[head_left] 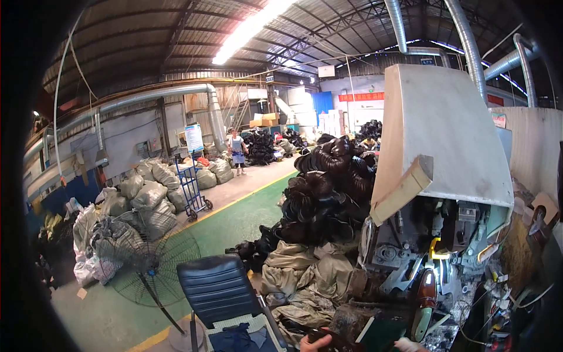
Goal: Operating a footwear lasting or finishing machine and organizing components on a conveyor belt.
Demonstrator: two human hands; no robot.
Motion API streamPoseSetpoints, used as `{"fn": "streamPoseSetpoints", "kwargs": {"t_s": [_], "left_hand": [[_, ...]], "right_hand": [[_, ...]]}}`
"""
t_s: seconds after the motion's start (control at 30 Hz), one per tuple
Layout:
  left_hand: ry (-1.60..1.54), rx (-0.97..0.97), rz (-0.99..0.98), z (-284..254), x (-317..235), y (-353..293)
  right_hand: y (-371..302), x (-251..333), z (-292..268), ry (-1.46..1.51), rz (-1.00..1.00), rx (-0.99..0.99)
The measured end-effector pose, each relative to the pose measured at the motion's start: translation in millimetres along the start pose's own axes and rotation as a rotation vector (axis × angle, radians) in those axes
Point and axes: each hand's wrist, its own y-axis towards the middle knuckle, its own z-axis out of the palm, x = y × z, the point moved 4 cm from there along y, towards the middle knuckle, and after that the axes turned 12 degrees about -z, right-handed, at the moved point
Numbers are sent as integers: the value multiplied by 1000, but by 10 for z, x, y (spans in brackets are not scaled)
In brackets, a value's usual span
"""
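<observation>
A dark, glossy shoe part [326,338] sits gripped in the left hand [315,344] at the frame's bottom edge, while the right hand [409,345] holds a dark green flat piece [380,332] tilted upward.

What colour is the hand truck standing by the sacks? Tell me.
Blue. The hand truck has a blue frame, seen in the head view, beside the grey sacks.

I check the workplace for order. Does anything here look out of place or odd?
Yes. A wooden block sits wedged under the machine's pale hood, propping it open. The standing fan tilts, and full sacks lie heaped beside the green walkway.
</observation>
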Motion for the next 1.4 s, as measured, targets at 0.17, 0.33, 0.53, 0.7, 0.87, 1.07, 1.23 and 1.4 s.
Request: {"fn": "streamPoseSetpoints", "kwargs": {"t_s": [0.17, 0.33, 0.53, 0.7, 0.87, 1.07, 1.23, 1.4], "left_hand": [[-361, -162, -102, 296, -183, -79], [-428, -257, -159, 425, -181, -215], [-467, -184, -247, 410, 66, -190], [-417, -180, -252, 431, 157, -221], [-421, -150, -272, 403, 316, -119], [-376, -200, -287, 373, 336, -94], [-439, -219, -326, 438, 277, -118], [-411, -194, -352, 450, 213, -163]], "right_hand": [[241, 495, 291, -110, -284, 73], [301, 537, 254, -105, -341, -14], [276, 595, 218, -82, -320, 4], [187, 582, 207, -74, -242, -6], [95, 528, 225, -54, -160, -38], [110, 526, 236, -57, -127, -34], [199, 601, 185, -62, -131, -44], [138, 573, 258, -99, -104, -42]]}}
